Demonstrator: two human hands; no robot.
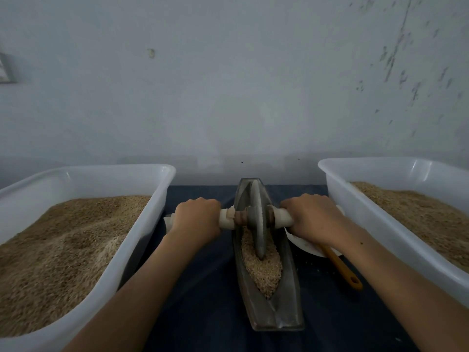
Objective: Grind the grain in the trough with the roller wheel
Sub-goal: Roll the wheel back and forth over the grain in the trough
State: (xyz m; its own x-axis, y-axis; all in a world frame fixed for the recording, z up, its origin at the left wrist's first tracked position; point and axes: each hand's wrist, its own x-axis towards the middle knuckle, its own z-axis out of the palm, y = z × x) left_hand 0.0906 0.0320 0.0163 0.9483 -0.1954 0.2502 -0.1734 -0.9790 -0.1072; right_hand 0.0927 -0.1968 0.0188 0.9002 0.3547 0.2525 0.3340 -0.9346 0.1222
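A long boat-shaped metal trough [275,315] lies lengthwise in front of me on a dark cloth. Tan grain [264,268] fills its middle and near part. A grey roller wheel [258,219] stands upright in the trough, its lower edge sunk in the grain at the far half. A white axle handle runs through the wheel to both sides. My left hand [196,219] grips the left handle end. My right hand [313,219] grips the right handle end. Both hands are curled round it from above.
A white plastic tub [142,240] of grain stands close on the left, another white tub [363,224] of grain on the right. An orange-handled utensil [342,268] rests on a white dish [304,246] beside the trough. A grey wall rises behind.
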